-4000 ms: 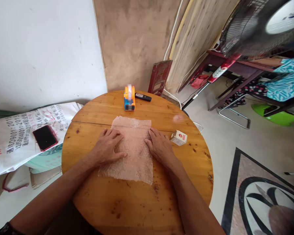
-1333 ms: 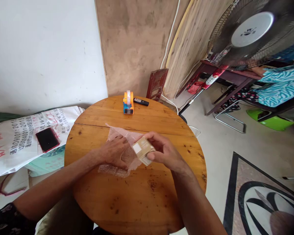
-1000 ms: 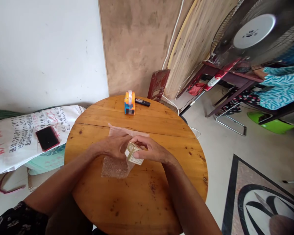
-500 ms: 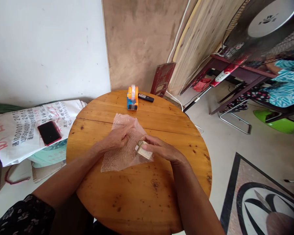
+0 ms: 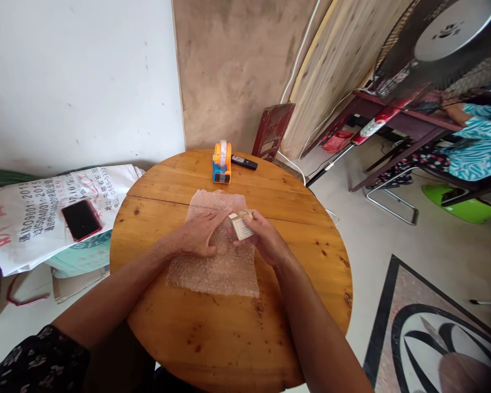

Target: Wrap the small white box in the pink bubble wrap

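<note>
A sheet of pinkish clear bubble wrap (image 5: 216, 273) lies spread on the round wooden table (image 5: 196, 338). My left hand (image 5: 198, 232) rests flat on its left part, fingers stretched out and holding nothing. Above the sheet's right side, my right hand (image 5: 265, 234) grips a small pale box (image 5: 242, 226) with printed text, thumb on its near face. The box is tilted, with its upper left corner close to the left fingertips. Beyond the sheet stands an orange and blue tape dispenser (image 5: 221, 162) with a roll of clear tape.
A black remote-like object (image 5: 244, 162) lies beside the dispenser. At left, a phone (image 5: 82, 219) rests on a white printed sack (image 5: 36, 240). Behind the table is a red-brown chair (image 5: 273, 128). A standing fan (image 5: 450, 33) and a seated person (image 5: 480, 139) are at right.
The bubble wrap now lies flatter and more spread out. My left hand has gone from curled to stretched out on it. My right hand has raised and turned the box.
</note>
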Motion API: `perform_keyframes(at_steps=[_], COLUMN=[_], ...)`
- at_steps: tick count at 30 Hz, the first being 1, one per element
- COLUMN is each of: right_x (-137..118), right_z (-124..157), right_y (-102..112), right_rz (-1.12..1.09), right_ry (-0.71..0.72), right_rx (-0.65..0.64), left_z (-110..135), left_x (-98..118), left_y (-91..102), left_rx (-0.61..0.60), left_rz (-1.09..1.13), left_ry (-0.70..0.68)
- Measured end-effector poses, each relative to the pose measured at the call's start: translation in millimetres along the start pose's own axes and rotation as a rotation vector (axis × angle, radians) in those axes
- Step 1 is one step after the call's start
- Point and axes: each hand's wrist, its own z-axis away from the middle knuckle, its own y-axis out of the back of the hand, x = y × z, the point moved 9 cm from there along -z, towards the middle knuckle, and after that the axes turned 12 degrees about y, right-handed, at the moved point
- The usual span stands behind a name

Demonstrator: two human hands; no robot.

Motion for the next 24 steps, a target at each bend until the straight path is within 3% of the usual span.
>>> perform_keyframes(at_steps=[6, 9, 12, 19, 24], right_x=[-6.4, -9.1, -13.8, -15.6, -4.2], right_z=[-2.1, 2.0, 7.2, 6.5, 5.4], right_y=[-15.6, -37.2, -48.7, -40.5, -38.8], right_rz=[0.642, 0.897, 0.951, 0.905, 0.949], right_ry=[0.303, 0.46, 0.599, 0.598, 0.467], right_rx=[-0.057, -0.215, -0.345, -0.393, -0.412], left_z=[-1.7, -2.0, -1.8, 0.1, 0.4], left_x=[-34.0, -39.3, -35.1, -25.2, -28.9], left_y=[11.1, 12.1, 12.2, 20.1, 14.2], left_rx=[0.019, 0.027, 0.025, 0.077, 0.076], left_rz=[0.482, 0.561, 0.552, 0.531, 0.42], left_ry=[0.139, 0.13, 0.128, 0.11, 0.095])
